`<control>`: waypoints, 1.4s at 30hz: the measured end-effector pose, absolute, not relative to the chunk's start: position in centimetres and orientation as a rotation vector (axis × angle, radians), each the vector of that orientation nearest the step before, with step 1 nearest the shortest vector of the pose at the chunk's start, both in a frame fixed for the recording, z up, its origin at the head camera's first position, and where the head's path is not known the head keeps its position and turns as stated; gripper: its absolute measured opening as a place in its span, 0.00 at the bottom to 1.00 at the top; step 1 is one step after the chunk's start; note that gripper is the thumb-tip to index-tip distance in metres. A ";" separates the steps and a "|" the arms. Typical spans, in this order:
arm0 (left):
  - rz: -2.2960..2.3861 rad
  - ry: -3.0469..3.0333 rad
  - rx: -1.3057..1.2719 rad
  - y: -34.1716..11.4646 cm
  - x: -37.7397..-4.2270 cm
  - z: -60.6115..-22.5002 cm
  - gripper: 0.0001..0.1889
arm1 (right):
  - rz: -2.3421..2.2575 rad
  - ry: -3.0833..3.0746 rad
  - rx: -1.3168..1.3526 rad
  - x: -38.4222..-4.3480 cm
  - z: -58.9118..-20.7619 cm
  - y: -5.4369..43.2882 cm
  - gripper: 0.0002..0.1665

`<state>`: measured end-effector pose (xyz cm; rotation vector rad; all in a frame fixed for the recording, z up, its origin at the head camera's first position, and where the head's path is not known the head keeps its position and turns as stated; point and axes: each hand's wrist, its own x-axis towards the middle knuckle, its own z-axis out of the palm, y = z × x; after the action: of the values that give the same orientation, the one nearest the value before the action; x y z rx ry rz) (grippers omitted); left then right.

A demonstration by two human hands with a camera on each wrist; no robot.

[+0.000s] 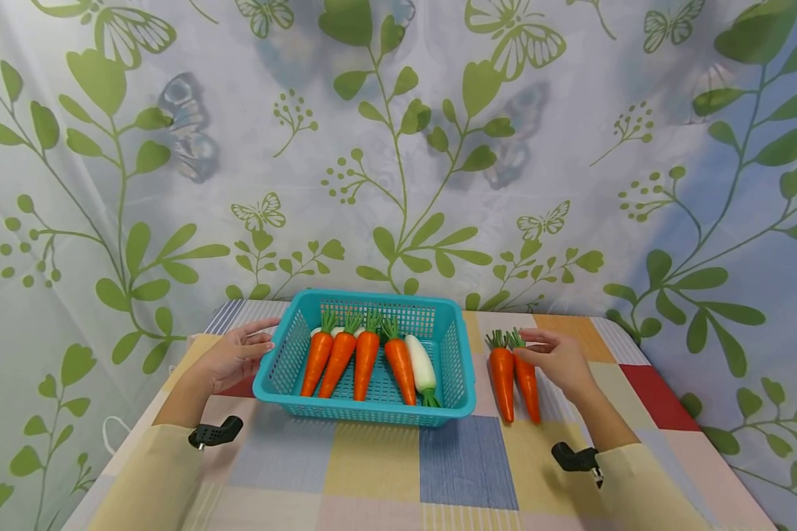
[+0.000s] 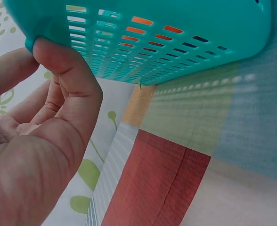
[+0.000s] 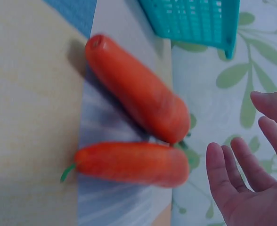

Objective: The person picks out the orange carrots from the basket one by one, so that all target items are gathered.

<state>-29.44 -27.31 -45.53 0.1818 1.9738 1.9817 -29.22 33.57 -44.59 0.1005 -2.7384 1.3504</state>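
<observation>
A turquoise plastic basket holds several orange carrots with green tops and a white radish; bits of other white pieces show behind the carrots. My left hand is at the basket's left side, pinching its rim with thumb and finger in the left wrist view. Two more carrots lie side by side on the table to the right of the basket, a left one and a right one. Over the right one's leafy end hovers my right hand, fingers loosely extended; the right wrist view shows nothing held.
A patchwork-patterned cloth covers the table. Behind it hangs a pale curtain printed with green leaves and butterflies. A thin white cord loops beside the table's left edge.
</observation>
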 end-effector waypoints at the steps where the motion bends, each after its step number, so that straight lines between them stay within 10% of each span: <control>1: 1.981 1.973 0.183 -27.3 -29.4 -45.5 0.37 | 1.357 -2.734 0.109 -29.2 -44.5 33.3 0.34; 42: 1.960 2.002 0.177 -27.2 -29.3 -45.4 0.38 | 1.702 -2.846 0.605 -28.8 -38.6 22.9 0.29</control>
<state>-29.30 -27.20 -45.38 0.1772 2.0023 1.9603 -28.76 22.92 -38.59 0.6047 -2.8461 1.7016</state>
